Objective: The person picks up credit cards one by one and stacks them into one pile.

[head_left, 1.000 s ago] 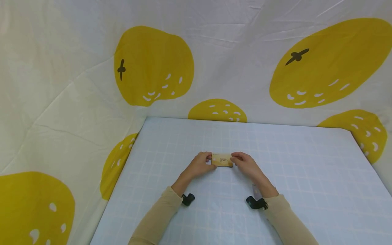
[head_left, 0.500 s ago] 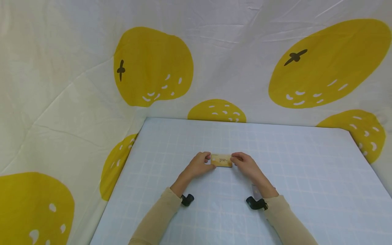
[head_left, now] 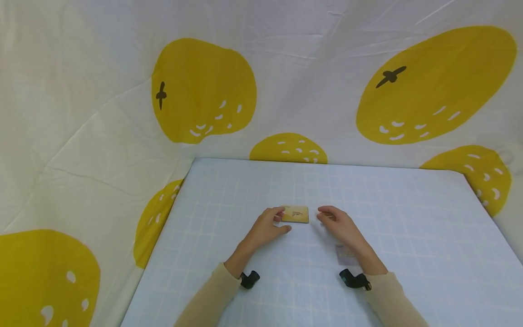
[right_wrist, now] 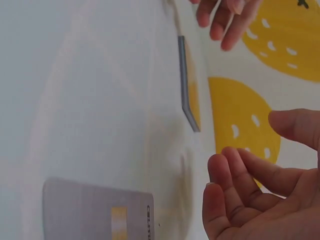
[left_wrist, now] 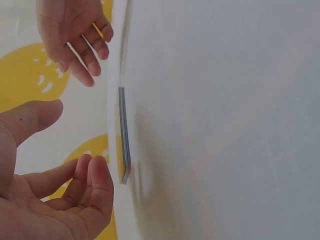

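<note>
A small stack of cards [head_left: 297, 214], the top one yellow with dark print, lies flat on the table; its layered grey edge [left_wrist: 124, 135] shows in the left wrist view. My left hand [head_left: 265, 227] is at the stack's left end, fingers loosely bent, thumb apart from them and nothing gripped. In the head view its fingertips overlap the stack's left edge. To the right of the stack, with a gap between, my right hand [head_left: 342, 229] is relaxed and holds nothing. A grey card [right_wrist: 95, 212] with a gold patch lies below that hand, partly covered by the forearm in the head view.
The table [head_left: 400, 218] has a pale blue checked cover. Behind it and on the left hangs a white cloth [head_left: 302, 91] with big yellow fruit prints. A black wrist camera [head_left: 250, 279] sits on the left wrist, another [head_left: 353, 278] on the right.
Both hands have let go of the card stack, which stays on the table. The right hand has drawn away to the right, uncovering more of the grey card; the left thumb has come off the stack.
</note>
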A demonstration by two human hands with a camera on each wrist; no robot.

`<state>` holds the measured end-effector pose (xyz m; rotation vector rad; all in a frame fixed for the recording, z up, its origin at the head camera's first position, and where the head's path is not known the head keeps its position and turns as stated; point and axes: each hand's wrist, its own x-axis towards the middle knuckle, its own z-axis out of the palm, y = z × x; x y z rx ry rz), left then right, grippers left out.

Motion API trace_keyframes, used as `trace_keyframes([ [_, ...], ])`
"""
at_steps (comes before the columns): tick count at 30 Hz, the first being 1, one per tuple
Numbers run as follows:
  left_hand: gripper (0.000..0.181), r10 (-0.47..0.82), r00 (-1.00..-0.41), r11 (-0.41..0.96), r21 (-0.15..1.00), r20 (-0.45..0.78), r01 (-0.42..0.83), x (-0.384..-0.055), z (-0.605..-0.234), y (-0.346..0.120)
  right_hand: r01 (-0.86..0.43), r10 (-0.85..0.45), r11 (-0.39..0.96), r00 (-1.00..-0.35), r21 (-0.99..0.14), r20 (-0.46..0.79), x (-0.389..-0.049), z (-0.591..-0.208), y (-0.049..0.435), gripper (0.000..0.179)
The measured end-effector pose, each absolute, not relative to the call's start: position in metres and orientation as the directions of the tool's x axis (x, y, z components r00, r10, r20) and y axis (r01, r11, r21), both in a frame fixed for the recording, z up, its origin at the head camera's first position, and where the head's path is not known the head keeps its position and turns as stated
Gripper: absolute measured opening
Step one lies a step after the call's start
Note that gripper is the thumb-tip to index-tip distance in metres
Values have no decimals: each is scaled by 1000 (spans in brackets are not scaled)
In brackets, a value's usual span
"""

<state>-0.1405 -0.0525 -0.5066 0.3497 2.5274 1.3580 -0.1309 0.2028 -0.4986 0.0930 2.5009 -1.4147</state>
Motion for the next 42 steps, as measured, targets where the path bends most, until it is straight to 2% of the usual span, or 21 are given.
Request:
trace_keyframes([
  [13,58,441,-896,414,897,-47,157,-121,-509,-14,66,-96,568,-985,-820,-145,-106,-500,254,50],
  [23,58,527,-842,459,873,-117,166,-115,-516,27,77,-80,595,-985,-800,-155,-87,-502,295,47],
  [27,54,568,-812,519,825,-137,224,-115,-519,41,60,-100,625,-983,-778,-155,-83,-504,309,44],
  [34,48,631,-748,653,661,-205,370,-113,-517,64,-26,-209,668,-966,-743,-153,-77,-512,330,45],
  [38,50,623,-740,711,578,-253,401,-109,-514,72,-84,-289,677,-944,-731,-159,-72,-514,335,57],
  [42,53,631,-735,737,487,-249,468,-105,-511,77,-117,-322,716,-930,-688,-176,-69,-513,336,71],
])
